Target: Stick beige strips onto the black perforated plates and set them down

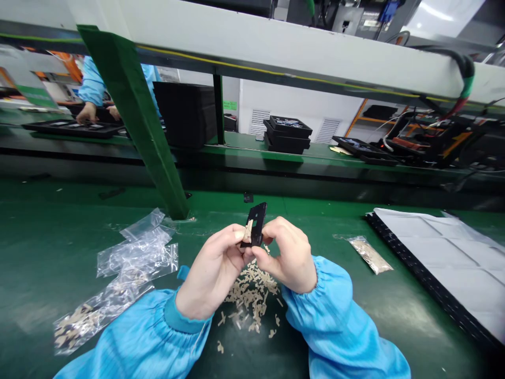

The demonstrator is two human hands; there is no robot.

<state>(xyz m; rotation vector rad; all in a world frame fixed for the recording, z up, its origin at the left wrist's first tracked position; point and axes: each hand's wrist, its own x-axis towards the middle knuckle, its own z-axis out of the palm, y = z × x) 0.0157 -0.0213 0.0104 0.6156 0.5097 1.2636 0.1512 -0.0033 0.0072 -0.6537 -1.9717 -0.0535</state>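
Both hands are raised just above the green surface (59, 237), knuckles nearly touching. Step in hand, as it looks: a small tan piece is being seated on, or peeled from, a black plastic frame (258, 218); which of the two cannot be told.

Left hand (211, 268): fingers (236, 237) closed in a pinch on the tan piece (248, 231), pressing it against the frame's lower part. Right hand (286, 255): fingers (268, 231) closed on the frame's right edge, holding it upright between the two hands.

Directly below the fingers lies a loose pile of tan pieces (250, 295), far too many to count, with strays scattered around it. Left of the fingers are about three clear plastic bags (138, 252), crumpled and overlapping, and the lowest one (79, 326) holds more tan pieces. Right of the fingers is one small bag of tan pieces (369, 255). Farther right, well apart, lies one white sheet (442, 263) with a black studded edge.

Far beyond the fingers, past a green upright (152, 126), a co-worker's two hands (87, 112) work at a black tray (71, 129). A stack of three black trays (287, 134) stands on the far bench.
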